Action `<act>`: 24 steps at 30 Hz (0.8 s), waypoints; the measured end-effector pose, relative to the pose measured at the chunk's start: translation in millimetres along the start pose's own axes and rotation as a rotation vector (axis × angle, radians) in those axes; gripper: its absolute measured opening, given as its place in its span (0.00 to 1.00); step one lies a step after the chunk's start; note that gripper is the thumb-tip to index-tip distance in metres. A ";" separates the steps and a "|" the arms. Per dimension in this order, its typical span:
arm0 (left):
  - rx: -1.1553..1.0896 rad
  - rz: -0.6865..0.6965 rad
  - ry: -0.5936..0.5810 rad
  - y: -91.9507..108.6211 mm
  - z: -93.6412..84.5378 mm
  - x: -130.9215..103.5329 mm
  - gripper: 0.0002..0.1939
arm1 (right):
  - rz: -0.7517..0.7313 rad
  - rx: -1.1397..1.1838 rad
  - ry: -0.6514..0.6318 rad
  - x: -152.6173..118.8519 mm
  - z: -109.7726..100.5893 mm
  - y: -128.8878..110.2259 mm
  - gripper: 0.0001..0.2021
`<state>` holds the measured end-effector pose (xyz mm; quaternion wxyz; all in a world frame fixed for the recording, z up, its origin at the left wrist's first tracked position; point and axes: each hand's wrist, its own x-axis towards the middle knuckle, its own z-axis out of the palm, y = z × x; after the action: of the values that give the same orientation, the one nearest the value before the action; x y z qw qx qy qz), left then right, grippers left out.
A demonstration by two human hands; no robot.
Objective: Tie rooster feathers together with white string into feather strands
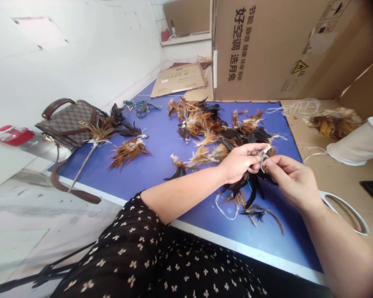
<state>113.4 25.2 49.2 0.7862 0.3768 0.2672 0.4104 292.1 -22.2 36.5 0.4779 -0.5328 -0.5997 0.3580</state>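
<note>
Above the right part of the blue table (161, 145), my left hand (240, 162) pinches the pale bound end of a dark feather bundle (253, 188), whose black feathers hang below the fingers. My right hand (290, 176) touches the same end, with thumb and forefinger pressed together on a thin pale strip (262, 161). Behind both hands lies a pile of brown and black feather bundles (202, 118). Loose feathers (255, 213) and a loop of white string (226, 213) rest just in front of them.
A patterned handbag (70, 124), a red-capped bottle (31, 140) and more feather bundles (129, 152) are at the left. A large cardboard box (273, 54) stands behind. At the right are a white spool (357, 142), a feather clump (334, 123) and a white-handled object (345, 207).
</note>
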 end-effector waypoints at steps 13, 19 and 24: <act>0.282 0.179 0.003 -14.9 -6.2 1.3 0.24 | 0.063 0.210 0.031 0.8 3.3 1.2 0.24; 0.444 0.218 -0.063 -27.9 -7.5 2.0 0.08 | 0.083 0.337 0.088 1.4 3.0 5.5 0.21; 0.458 0.060 -0.066 -24.4 -6.5 1.5 0.16 | 0.072 0.370 0.069 1.5 2.3 6.0 0.19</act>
<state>120.2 19.7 25.5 0.6761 0.5662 0.3162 0.3498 291.7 -19.5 30.5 0.5747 -0.4688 -0.4874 0.4608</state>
